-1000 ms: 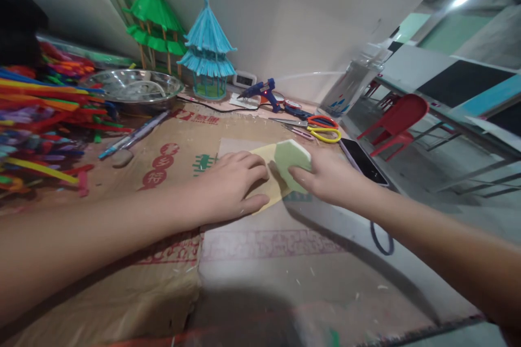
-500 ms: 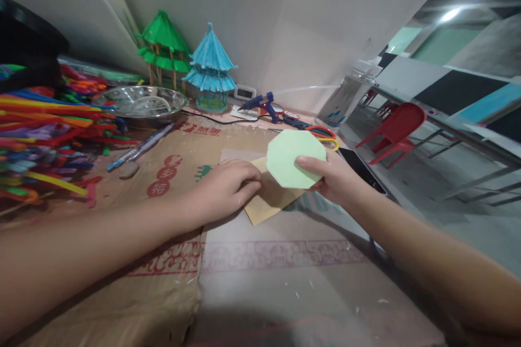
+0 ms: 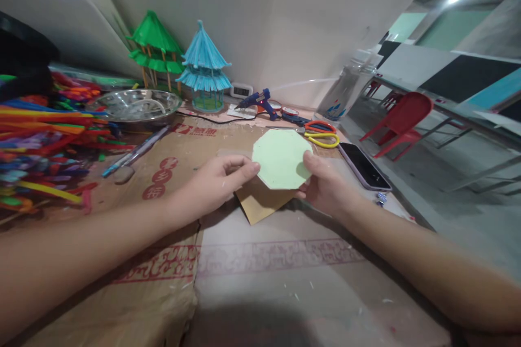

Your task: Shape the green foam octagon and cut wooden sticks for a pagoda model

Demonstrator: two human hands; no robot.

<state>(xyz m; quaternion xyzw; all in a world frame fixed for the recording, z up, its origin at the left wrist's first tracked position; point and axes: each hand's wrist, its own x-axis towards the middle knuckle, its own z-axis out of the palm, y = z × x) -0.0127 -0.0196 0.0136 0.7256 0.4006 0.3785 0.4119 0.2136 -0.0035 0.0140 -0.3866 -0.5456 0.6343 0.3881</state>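
A pale green octagonal card (image 3: 281, 160) is held up in front of me, tilted toward my view. My right hand (image 3: 323, 179) pinches its right edge, thumb on the face and fingers behind. At its left edge, my left hand (image 3: 228, 176) grips with thumb and fingers closed; the fingers are partly hidden behind the card. Under the card a yellow-brown paper sheet (image 3: 260, 207) lies on the work surface, its upper part covered from view. Just beyond are scissors (image 3: 323, 134) with orange and yellow handles.
Behind stand a green model pavilion (image 3: 157, 49) and a blue one (image 3: 205, 68), beside a metal bowl (image 3: 136, 105). A blue glue gun (image 3: 258, 102) with a lit red light lies near a clear bottle (image 3: 345, 89). Pipe cleaners (image 3: 44, 141) pile up left; a phone (image 3: 365, 166) lies right.
My right hand has brought the green octagonal card leftward. My left hand has risen from the yellow-brown paper and taken the card's left edge. The view has shifted slightly, showing more of the phone.
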